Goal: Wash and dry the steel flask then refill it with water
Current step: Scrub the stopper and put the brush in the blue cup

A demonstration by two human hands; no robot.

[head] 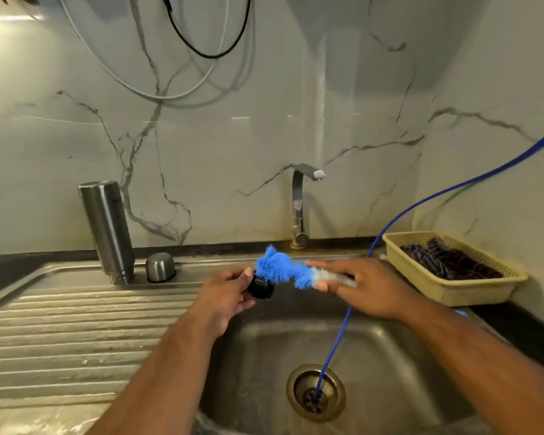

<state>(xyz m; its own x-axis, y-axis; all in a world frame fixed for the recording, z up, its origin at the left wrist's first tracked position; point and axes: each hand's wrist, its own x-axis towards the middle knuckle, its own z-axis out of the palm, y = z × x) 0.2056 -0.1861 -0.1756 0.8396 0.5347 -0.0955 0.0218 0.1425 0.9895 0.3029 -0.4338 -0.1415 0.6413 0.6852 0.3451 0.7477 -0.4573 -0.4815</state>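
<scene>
The steel flask [107, 229] stands upside down, mouth down, at the back of the ribbed drainboard [60, 334]. Its steel cup lid [160, 267] sits right beside it. Over the sink basin, my left hand [230, 293] grips a small black stopper cap [261, 287]. My right hand [361, 287] holds the handle of a blue bristle bottle brush [281, 267], whose bristles press against the cap.
A steel tap [300, 208] rises behind the sink basin [390, 356], no water running. A blue hose [421, 202] drops from the upper right into the drain [316, 392]. A beige plastic basket [446, 290] with dark cloth sits on the right counter.
</scene>
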